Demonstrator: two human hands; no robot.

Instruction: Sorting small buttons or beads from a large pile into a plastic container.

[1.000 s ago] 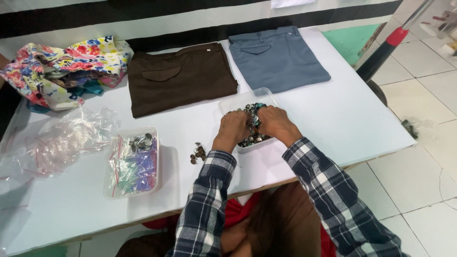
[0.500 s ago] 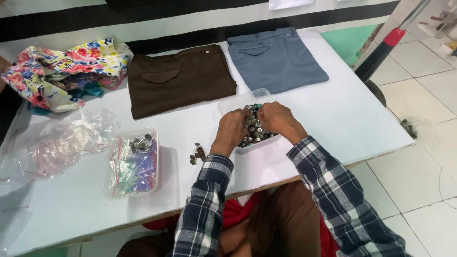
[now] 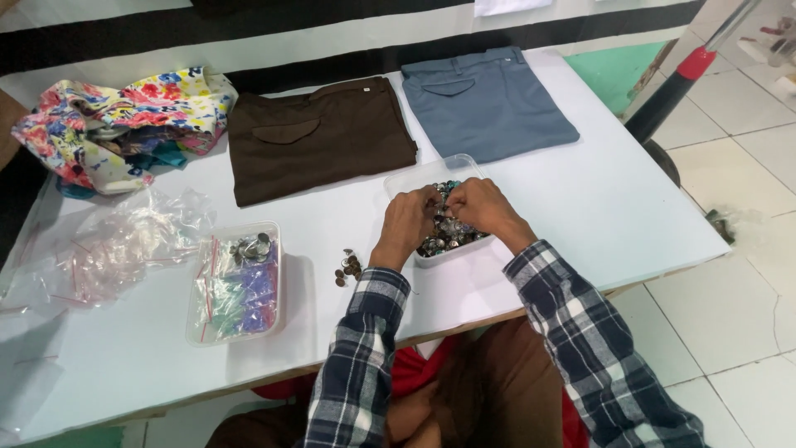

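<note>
From my view, at 9 o'clock on the white worktop [image 3: 597, 199] sits a clear tub of small bags [image 3: 236, 282], with a little heap of brown buttons [image 3: 347, 267] beside it. At centre, my left hand [image 3: 406, 226] and right hand [image 3: 481, 207] meet over a clear tray of metal buttons [image 3: 448, 236], fingers pinching pieces together. Brown trousers [image 3: 319, 137] and grey-blue trousers [image 3: 485, 104] lie at 12 o'clock.

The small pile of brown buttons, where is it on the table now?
In the head view, the small pile of brown buttons lies loose on the white table, just beside the left hand.
</note>
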